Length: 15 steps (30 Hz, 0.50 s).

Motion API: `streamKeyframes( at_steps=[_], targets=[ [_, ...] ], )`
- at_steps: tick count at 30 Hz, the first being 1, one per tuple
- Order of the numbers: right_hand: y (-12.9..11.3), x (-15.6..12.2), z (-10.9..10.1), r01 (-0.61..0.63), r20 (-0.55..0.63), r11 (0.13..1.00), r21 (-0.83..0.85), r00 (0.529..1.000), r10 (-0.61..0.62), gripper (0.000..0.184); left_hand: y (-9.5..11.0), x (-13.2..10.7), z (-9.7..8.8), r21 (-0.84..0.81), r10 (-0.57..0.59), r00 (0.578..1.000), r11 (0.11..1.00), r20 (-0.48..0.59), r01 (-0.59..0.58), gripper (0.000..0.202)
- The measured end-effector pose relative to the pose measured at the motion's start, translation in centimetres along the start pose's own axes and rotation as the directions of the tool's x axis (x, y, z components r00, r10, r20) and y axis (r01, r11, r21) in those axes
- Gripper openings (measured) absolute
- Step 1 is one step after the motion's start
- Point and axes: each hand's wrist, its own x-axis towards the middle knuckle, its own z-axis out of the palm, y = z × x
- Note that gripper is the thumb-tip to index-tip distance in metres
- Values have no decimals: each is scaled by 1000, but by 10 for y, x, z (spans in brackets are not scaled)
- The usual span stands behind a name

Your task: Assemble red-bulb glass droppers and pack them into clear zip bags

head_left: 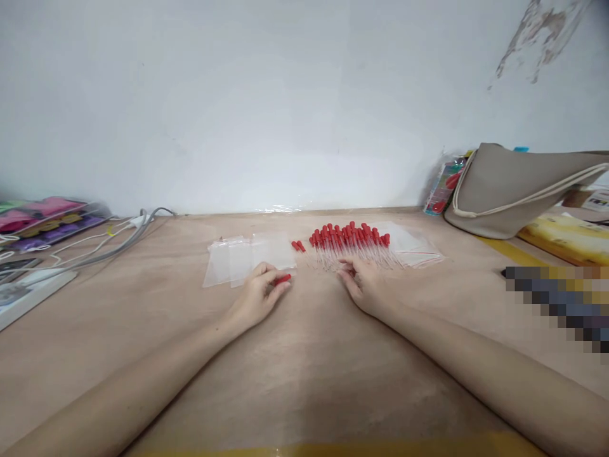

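My left hand [261, 293] is closed, with a red-bulbed dropper [284, 279] between thumb and fingers; most of the dropper is hidden. Beside that hand lie several flat clear plastic bags [221, 263], overlapping one another. My right hand [360, 282] is at the near edge of a heap of droppers [351, 236], its fingers loosely curled and apart, close to the thin clear tubes. The heap's red bulbs point toward the wall. Two loose droppers [298, 246] rest just left of the heap. More clear bags [413, 244] lie to the right, partly behind it.
At the left are grey and white cables [128, 238], packs of coloured items [52, 222] and a white board-like object [38, 295]. On the right stand a grey-beige bag [514, 190], a colourful package [443, 187] and a yellow packet [566, 238]. A wall [285, 114] closes the table's back edge.
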Motion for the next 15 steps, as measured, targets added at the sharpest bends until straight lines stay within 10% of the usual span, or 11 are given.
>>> streamKeyframes(
  at_steps=[15],
  targets=[
    [-23, -13, -4, 292, 138, 955, 57, 945, -297, 21, 22, -10, 12, -86, 29, 995, 996, 91, -21, 20]
  ],
)
